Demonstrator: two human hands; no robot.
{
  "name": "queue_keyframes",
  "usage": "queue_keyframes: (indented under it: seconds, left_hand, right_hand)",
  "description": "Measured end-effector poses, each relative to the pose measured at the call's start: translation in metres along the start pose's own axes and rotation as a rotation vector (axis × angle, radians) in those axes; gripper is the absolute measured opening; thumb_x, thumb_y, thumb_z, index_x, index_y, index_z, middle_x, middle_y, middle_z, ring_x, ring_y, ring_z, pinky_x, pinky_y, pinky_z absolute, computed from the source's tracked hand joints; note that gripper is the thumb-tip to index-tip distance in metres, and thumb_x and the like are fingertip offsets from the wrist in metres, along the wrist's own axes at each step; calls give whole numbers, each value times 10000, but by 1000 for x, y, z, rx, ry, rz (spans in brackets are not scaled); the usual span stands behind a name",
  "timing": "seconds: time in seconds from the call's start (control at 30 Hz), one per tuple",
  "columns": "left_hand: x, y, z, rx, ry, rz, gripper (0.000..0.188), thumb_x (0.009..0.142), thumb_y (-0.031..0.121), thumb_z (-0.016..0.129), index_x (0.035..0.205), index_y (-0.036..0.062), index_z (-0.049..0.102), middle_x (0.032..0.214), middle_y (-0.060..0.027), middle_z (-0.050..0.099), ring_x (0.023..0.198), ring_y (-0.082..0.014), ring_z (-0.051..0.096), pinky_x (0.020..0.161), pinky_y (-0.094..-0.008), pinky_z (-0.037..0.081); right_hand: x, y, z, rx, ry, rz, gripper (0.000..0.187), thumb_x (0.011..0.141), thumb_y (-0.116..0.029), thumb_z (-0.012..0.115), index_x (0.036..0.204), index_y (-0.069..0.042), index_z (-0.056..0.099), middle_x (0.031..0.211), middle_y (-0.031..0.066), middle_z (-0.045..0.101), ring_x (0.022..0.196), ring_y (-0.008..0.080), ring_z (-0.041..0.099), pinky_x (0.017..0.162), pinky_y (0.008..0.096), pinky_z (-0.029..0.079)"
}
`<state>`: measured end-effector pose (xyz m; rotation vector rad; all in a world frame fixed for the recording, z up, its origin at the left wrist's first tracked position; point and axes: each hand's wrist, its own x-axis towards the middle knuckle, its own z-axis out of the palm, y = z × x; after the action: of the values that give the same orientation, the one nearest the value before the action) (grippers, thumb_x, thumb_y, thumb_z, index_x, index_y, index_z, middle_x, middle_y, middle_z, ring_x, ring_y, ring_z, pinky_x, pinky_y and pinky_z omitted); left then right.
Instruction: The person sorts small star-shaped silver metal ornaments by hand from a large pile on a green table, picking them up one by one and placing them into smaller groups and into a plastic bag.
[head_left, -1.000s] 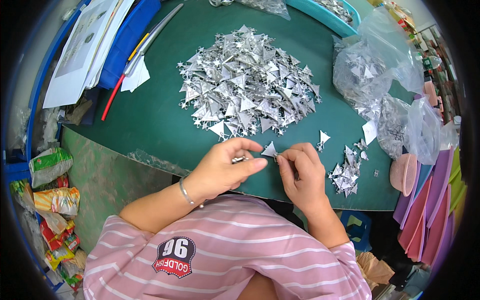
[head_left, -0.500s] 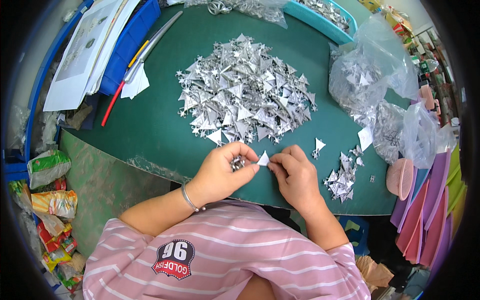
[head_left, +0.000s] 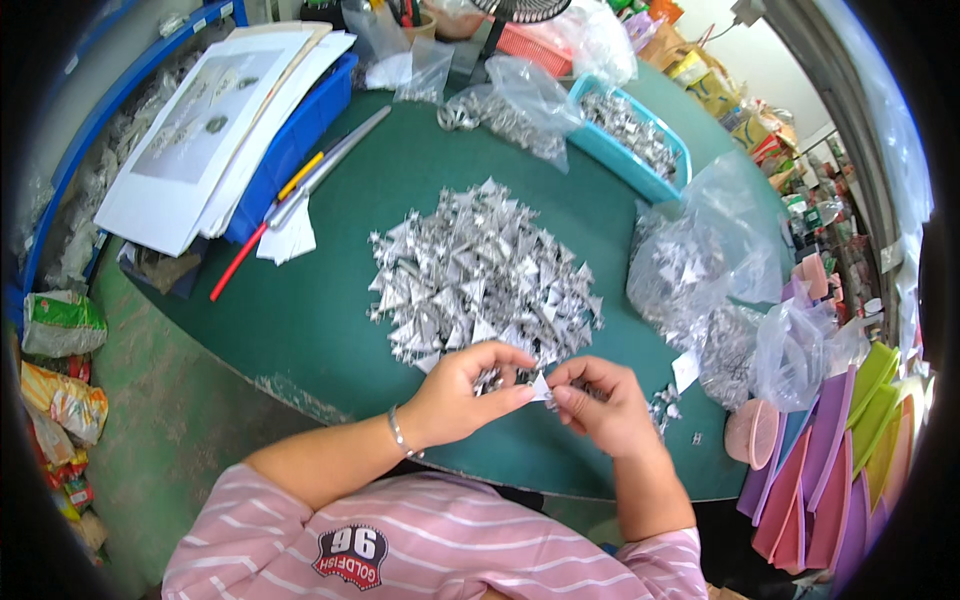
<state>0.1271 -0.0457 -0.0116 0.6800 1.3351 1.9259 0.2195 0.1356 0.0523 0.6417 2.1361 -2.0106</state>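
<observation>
My left hand (head_left: 462, 398) is closed, with a few small silver metal parts (head_left: 488, 381) held in its curled fingers. Between its thumb and forefinger sits a silver triangular metal piece (head_left: 541, 388). My right hand (head_left: 607, 402) pinches at the right end of that same piece, its fingertips partly hiding what is there. Just beyond both hands lies a large pile of silver triangular pieces (head_left: 480, 275) with small star-like and looped ends. A smaller heap of silver pieces (head_left: 664, 404) shows beside my right hand, which partly covers it.
The green table (head_left: 300, 340) curves round me. On its left are a blue bin (head_left: 300, 140) under papers (head_left: 190, 140), scissors-like long tool (head_left: 330, 165) and a red pen (head_left: 238, 264). Clear bags of parts (head_left: 680, 265) and a turquoise basket (head_left: 650, 170) stand right; a fan (head_left: 522, 8) is behind.
My view has tilted upward, so the table sits lower and a fan shows at the back. Both hands stay together at the triangular piece; my right hand now partly covers the small heap.
</observation>
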Motion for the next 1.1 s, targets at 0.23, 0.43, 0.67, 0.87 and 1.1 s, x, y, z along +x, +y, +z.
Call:
queue_keyframes:
  seconds: [0.23, 0.43, 0.67, 0.87, 1.1]
  left_hand:
    - [-2, -2, -19, -648, -96, -81, 221, 943, 156, 575, 1094, -4, 558, 805, -59, 527, 643, -109, 485, 487, -222, 382]
    - [-5, 9, -9, -167, 404, 519, 155, 917, 105, 597, 1030, 7, 557, 793, -59, 547, 654, -98, 505, 561, -241, 431]
    - [13, 57, 10, 1042, 125, 785, 287, 749, 164, 734, 992, 57, 625, 1141, -176, 573, 960, -314, 579, 915, -465, 441]
    - [1, 30, -24, 753, 389, 803, 131, 783, 13, 637, 907, 19, 594, 975, -148, 598, 926, -299, 579, 847, -423, 463]
    - [19, 10, -27, 568, 523, 801, 85, 784, -50, 655, 854, -14, 626, 867, -130, 631, 808, -250, 599, 736, -327, 477]
  right_hand:
    - [106, -86, -68, 696, 465, -411, 263, 946, -88, 521, 1198, -16, 521, 1041, 112, 678, 659, 75, 575, 491, 204, 420]
    - [69, -33, 31, 528, -30, 185, 398, 986, -431, 440, 1010, -67, 600, 855, 65, 643, 668, 151, 623, 394, 265, 374]
    - [41, 10, 70, 1058, -66, 248, 417, 954, -474, 484, 1101, -102, 600, 1103, 63, 591, 984, 175, 590, 827, 356, 509]
    - [29, -64, -27, 1018, 190, -457, 138, 908, -198, 592, 973, -78, 573, 806, 42, 569, 652, 124, 541, 379, 191, 351]
    - [31, -144, -251, 206, 983, -742, 247, 884, -174, 669, 1076, -25, 626, 966, 50, 644, 791, 140, 595, 612, 286, 417]
